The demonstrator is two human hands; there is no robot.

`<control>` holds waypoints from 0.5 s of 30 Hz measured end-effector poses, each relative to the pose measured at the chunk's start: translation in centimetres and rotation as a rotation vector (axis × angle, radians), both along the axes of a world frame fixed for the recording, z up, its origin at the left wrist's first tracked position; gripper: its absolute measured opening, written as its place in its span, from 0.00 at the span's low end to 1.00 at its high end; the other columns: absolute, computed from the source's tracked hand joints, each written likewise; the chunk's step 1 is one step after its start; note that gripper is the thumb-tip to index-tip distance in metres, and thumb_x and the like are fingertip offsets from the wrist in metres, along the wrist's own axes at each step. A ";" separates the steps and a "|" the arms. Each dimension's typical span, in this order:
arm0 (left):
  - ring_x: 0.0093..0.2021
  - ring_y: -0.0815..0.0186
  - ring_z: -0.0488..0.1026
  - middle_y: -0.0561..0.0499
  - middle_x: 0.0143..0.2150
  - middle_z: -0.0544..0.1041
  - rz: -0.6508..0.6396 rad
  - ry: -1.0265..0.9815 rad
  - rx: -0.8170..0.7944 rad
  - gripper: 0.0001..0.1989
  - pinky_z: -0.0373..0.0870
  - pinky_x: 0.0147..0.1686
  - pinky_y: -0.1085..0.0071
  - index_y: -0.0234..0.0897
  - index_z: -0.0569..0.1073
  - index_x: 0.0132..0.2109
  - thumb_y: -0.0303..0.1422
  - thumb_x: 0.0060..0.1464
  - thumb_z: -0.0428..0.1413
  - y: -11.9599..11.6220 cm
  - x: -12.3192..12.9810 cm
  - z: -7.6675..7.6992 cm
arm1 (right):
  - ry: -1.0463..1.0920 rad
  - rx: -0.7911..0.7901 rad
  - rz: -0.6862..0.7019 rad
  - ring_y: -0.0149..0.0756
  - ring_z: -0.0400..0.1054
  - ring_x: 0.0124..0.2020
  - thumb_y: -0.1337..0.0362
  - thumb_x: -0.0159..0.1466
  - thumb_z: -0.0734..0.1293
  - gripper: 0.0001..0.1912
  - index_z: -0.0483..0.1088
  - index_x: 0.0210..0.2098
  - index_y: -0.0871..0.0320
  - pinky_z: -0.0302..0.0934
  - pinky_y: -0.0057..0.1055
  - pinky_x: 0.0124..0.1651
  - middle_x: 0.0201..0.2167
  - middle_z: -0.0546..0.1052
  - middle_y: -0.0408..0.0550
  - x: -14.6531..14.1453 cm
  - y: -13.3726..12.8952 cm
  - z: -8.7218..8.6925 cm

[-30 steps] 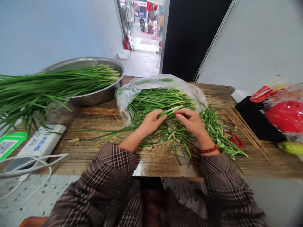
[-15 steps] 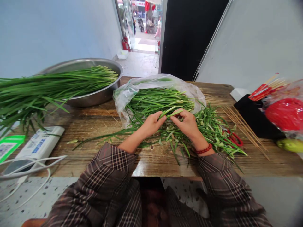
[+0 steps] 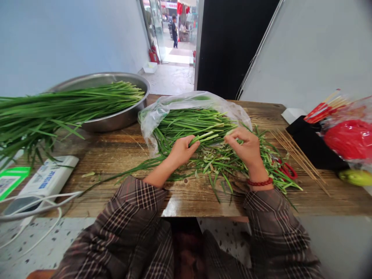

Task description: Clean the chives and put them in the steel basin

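My left hand (image 3: 181, 150) is closed around a few garlic chives (image 3: 206, 136); their pale cut ends point right and their long leaves trail back to the left over the table. To the right of those ends, my right hand (image 3: 245, 145) is held in a pinch, apart from the stalks. A pale bit seems to show at its fingertips, too small to name. Behind both hands, a bunch of chives (image 3: 186, 122) lies in an opened clear plastic bag (image 3: 148, 131). Beneath my right hand spreads a pile of loose leaves and trimmings (image 3: 216, 164).
A steel basin (image 3: 116, 123) at the left holds a large bunch of chives. Red-handled scissors (image 3: 289, 170) lie partly under trimmings, beside thin bamboo sticks (image 3: 300, 157). A black box (image 3: 316, 145) stands right; a white power strip (image 3: 48, 178) with cables lies left.
My right hand has pulled away to the right from the stalks in my left hand, closing into a pinch. The left hand stays nearly in place. A person has appeared in the doorway outside.
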State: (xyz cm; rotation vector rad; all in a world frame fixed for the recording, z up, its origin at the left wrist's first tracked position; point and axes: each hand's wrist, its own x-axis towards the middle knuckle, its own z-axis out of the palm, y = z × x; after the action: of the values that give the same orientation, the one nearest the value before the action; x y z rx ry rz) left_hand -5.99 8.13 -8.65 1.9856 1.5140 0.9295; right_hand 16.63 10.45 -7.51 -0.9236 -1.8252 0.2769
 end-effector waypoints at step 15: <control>0.29 0.69 0.63 0.56 0.25 0.67 -0.084 0.004 0.027 0.15 0.58 0.31 0.73 0.35 0.68 0.29 0.40 0.60 0.49 -0.2 0.1 -0.3 | -0.137 -0.098 0.152 0.38 0.70 0.37 0.58 0.65 0.65 0.09 0.76 0.33 0.52 0.62 0.38 0.45 0.33 0.79 0.46 -2.5 -0.3 -1.6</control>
State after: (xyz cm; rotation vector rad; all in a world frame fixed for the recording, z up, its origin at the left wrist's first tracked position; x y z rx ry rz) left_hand -5.87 7.97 -8.91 2.0548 1.4155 0.9167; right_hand 14.11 10.19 -9.11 -0.8907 -2.0277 0.4092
